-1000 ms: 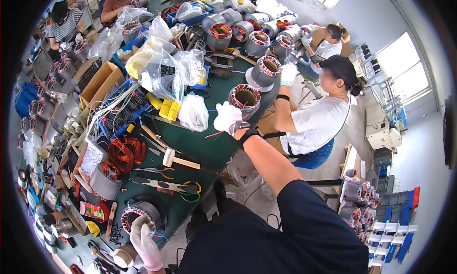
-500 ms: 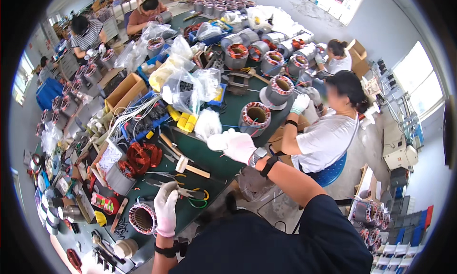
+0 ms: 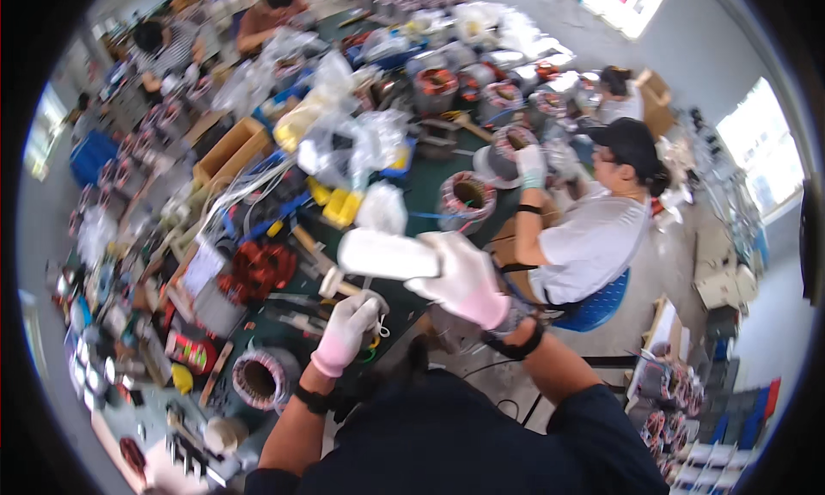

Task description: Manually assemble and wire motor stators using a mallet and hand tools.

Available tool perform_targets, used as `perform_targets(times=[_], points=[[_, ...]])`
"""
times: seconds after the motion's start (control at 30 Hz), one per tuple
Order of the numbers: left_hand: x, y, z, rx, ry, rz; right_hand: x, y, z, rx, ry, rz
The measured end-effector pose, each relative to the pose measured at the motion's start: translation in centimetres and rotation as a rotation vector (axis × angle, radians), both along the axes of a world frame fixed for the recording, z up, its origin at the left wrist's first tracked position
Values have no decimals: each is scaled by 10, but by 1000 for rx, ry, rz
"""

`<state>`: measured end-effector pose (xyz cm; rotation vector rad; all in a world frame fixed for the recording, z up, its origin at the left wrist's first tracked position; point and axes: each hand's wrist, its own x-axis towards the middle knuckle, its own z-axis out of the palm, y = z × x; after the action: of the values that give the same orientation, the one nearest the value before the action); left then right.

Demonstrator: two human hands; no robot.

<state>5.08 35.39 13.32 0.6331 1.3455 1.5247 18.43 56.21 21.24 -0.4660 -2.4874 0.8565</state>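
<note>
Both my hands wear white gloves with pink cuffs. My right hand is closed round one end of a white cylinder like a cord spool, held level above the green bench. Below and left of it, my left hand has its fingers pressed together on a thin white cord, whose loose loop shows beside the fingertips; blur hides the exact grip. A motor stator with red-and-white windings stands upright left of my left wrist. Beyond my right hand is another stator.
A wooden-handled hammer, pliers and copper coils lie on the bench left of my hands. Plastic bags and yellow blocks are farther back. A co-worker sits on the right, gloved hand at a stator.
My right hand has turned the white cylinder from end-on to sideways and brought it nearer. My left hand has moved up and right, closer to it. The co-worker's hand has shifted onto the stator.
</note>
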Motion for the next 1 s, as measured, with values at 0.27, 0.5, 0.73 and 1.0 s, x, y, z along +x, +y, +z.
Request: perform_targets(times=[0.27,0.5,0.73,1.0], points=[[8,-52,-24,-314,29,156,32,-1,-85,228,-436,218],[17,-57,-6,-369,-136,151,-43,29,-99,373,-403,104],[11,-37,-33,-263,-272,159,-142,85,-158,402,-831,78],[6,-39,-71,-176,-546,306,-154,74,-185,377,-750,25]])
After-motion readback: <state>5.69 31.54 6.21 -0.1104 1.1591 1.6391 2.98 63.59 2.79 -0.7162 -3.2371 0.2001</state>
